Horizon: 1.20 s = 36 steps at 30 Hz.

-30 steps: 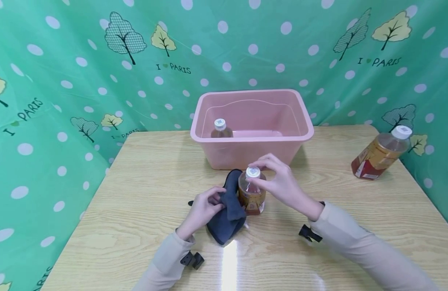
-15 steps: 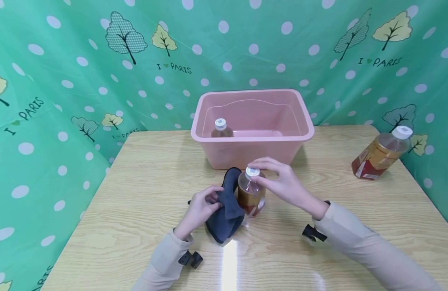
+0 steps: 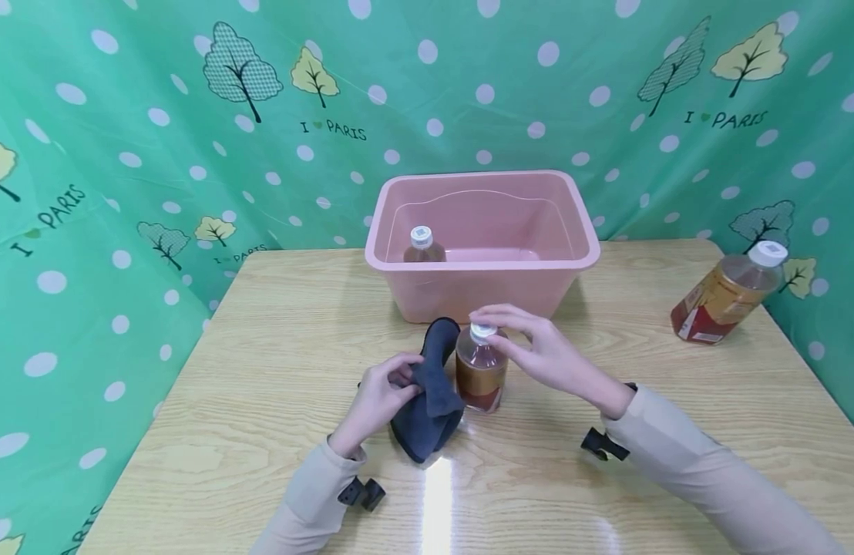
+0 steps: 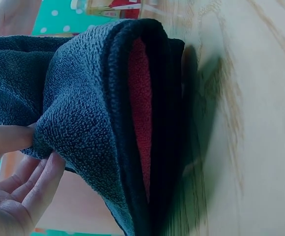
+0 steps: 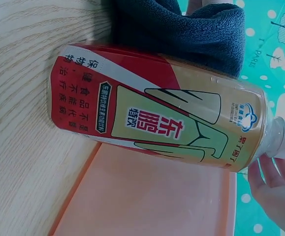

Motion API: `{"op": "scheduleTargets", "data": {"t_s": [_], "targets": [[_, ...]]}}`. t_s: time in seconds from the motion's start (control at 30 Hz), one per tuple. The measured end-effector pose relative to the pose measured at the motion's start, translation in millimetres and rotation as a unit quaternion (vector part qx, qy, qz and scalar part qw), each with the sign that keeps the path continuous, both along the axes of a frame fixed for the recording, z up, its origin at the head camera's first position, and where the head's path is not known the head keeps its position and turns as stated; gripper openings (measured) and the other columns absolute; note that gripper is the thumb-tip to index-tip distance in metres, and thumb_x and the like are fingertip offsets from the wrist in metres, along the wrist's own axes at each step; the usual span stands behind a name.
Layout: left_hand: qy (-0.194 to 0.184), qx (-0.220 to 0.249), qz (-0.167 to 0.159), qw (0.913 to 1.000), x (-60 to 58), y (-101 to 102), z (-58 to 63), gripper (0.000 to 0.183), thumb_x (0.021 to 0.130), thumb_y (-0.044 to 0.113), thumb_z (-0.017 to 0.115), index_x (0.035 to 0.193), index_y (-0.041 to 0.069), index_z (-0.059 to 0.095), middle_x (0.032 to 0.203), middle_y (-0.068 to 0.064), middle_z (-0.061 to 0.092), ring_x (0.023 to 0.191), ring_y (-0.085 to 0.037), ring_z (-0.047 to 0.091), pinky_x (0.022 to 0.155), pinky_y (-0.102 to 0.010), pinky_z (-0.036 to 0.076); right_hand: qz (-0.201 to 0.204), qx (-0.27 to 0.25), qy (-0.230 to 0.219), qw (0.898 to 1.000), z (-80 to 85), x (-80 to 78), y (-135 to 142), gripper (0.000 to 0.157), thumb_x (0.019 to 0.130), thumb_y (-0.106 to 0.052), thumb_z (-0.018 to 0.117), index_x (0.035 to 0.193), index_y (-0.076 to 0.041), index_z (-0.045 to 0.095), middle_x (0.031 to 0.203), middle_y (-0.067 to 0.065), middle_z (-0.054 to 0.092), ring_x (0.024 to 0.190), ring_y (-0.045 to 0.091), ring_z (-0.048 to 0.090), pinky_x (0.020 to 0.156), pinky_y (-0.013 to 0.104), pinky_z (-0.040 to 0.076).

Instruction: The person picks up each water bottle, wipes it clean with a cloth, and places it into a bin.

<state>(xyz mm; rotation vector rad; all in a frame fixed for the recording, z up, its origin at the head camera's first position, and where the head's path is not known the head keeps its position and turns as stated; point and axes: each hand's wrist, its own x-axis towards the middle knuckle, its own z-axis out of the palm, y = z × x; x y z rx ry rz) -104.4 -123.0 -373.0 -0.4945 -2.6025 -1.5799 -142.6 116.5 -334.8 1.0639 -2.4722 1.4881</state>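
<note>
My left hand (image 3: 381, 395) pinches a dark grey towel (image 4: 83, 98) between thumb and fingers. The towel is bunched up, and a red inner side shows in the left wrist view. Right beside it stands a drink bottle (image 5: 157, 110) with a red and gold label and a white cap (image 3: 483, 332). My right hand (image 3: 538, 351) grips this bottle by its cap, thumb on one side and fingers on the other. In the head view the towel lies against the bottle's left side.
Behind the hands stands a pink bin (image 3: 482, 289), with another white-capped bottle (image 3: 424, 248) inside at its left. A similar bottle (image 3: 728, 293) stands on the wooden table (image 3: 260, 331) at the right. A green dotted curtain (image 3: 482, 92) closes off the back and sides.
The bottle under my right hand has turned, so its label shows a different side. The towel and left hand have shifted slightly left; the right wrist has shifted slightly right.
</note>
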Motion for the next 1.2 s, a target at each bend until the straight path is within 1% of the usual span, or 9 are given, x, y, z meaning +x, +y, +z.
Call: {"op": "scheduleTargets", "data": {"t_s": [0.17, 0.27, 0.47, 0.53, 0.7, 0.83, 0.93, 1.03, 1.2], "targets": [[-0.006, -0.003, 0.005, 1.0, 0.0, -1.5, 1.3, 0.033, 0.068, -0.018, 0.059, 0.1, -0.007, 0.059, 0.073, -0.017, 0.055, 0.068, -0.027, 0.058, 0.06, -0.029, 0.05, 0.019, 0.009, -0.023, 1.0, 0.9, 0.2, 2.0, 0.03, 0.088, -0.009, 0.051, 0.118, -0.007, 0.056, 0.121, 0.0, 0.053, 0.116, 0.013, 0.043, 0.094, 0.03, 0.037], [-0.002, 0.0, 0.005, 1.0, -1.1, -2.0, 0.6, 0.033, 0.068, -0.018, 0.059, 0.099, -0.007, 0.059, 0.073, -0.017, 0.055, 0.067, -0.027, 0.058, 0.059, -0.028, 0.05, 0.034, 0.009, -0.034, 0.999, 0.8, -0.2, 3.1, 0.031, 0.089, -0.009, 0.049, 0.12, -0.007, 0.054, 0.123, 0.002, 0.052, 0.117, 0.013, 0.042, 0.095, 0.031, 0.037], [-0.001, 0.018, 0.014, 0.9997, -12.6, -5.5, -17.4, 0.036, 0.067, -0.018, 0.06, 0.099, -0.003, 0.061, 0.072, -0.015, 0.055, 0.066, -0.023, 0.058, 0.059, -0.027, 0.05, 0.049, 0.01, -0.043, 0.998, 0.2, -1.0, 4.3, 0.031, 0.09, -0.009, 0.047, 0.121, -0.009, 0.053, 0.126, 0.005, 0.049, 0.118, 0.013, 0.042, 0.095, 0.031, 0.037], [0.003, 0.019, 0.014, 0.9997, -15.6, -6.1, -19.6, 0.037, 0.067, -0.017, 0.061, 0.101, -0.002, 0.061, 0.073, -0.014, 0.056, 0.066, -0.022, 0.059, 0.059, -0.026, 0.05, 0.05, 0.008, -0.043, 0.998, -0.1, -1.0, 4.5, 0.031, 0.09, -0.008, 0.047, 0.12, -0.008, 0.054, 0.126, 0.004, 0.049, 0.118, 0.013, 0.042, 0.094, 0.032, 0.038], [0.017, 0.025, 0.003, 0.9995, -19.2, -4.7, -13.0, 0.037, 0.068, -0.015, 0.06, 0.103, -0.001, 0.061, 0.074, -0.016, 0.056, 0.068, -0.02, 0.058, 0.059, -0.024, 0.05, 0.042, 0.0, -0.04, 0.998, -1.8, -1.2, 4.9, 0.031, 0.089, -0.008, 0.048, 0.119, -0.006, 0.055, 0.125, 0.002, 0.05, 0.117, 0.013, 0.043, 0.093, 0.031, 0.039], [0.019, 0.023, -0.002, 0.9995, -21.0, -1.9, -6.6, 0.038, 0.069, -0.014, 0.059, 0.104, 0.0, 0.06, 0.075, -0.017, 0.056, 0.07, -0.02, 0.059, 0.06, -0.022, 0.05, 0.028, -0.002, -0.026, 0.999, -3.9, -1.2, 5.1, 0.031, 0.088, -0.008, 0.051, 0.118, -0.007, 0.056, 0.122, 0.001, 0.053, 0.115, 0.013, 0.045, 0.091, 0.028, 0.04], [0.018, 0.022, -0.001, 0.9996, -21.5, 0.8, -2.4, 0.039, 0.069, -0.013, 0.06, 0.105, 0.001, 0.061, 0.075, -0.016, 0.056, 0.071, -0.02, 0.059, 0.059, -0.021, 0.05, 0.019, -0.002, -0.02, 1.0, -5.0, -1.2, 5.0, 0.031, 0.087, -0.009, 0.053, 0.117, -0.008, 0.057, 0.121, 0.0, 0.054, 0.114, 0.013, 0.046, 0.09, 0.029, 0.042], [0.014, 0.025, 0.0, 0.9996, -22.0, 3.8, 0.4, 0.039, 0.069, -0.013, 0.061, 0.105, 0.002, 0.061, 0.075, -0.016, 0.057, 0.071, -0.02, 0.059, 0.059, -0.021, 0.05, 0.01, -0.003, -0.027, 1.0, -5.7, -1.4, 4.7, 0.031, 0.086, -0.011, 0.055, 0.117, -0.009, 0.058, 0.12, -0.001, 0.054, 0.112, 0.011, 0.047, 0.087, 0.031, 0.044], [0.007, 0.029, -0.004, 0.9995, -22.3, 8.8, 2.5, 0.041, 0.069, -0.014, 0.061, 0.106, 0.003, 0.061, 0.075, -0.016, 0.058, 0.071, -0.021, 0.058, 0.058, -0.023, 0.05, -0.004, -0.006, -0.036, 0.999, -4.8, -0.8, 4.0, 0.032, 0.084, -0.013, 0.058, 0.115, -0.01, 0.059, 0.118, -0.001, 0.056, 0.11, 0.011, 0.049, 0.084, 0.029, 0.046]]}}
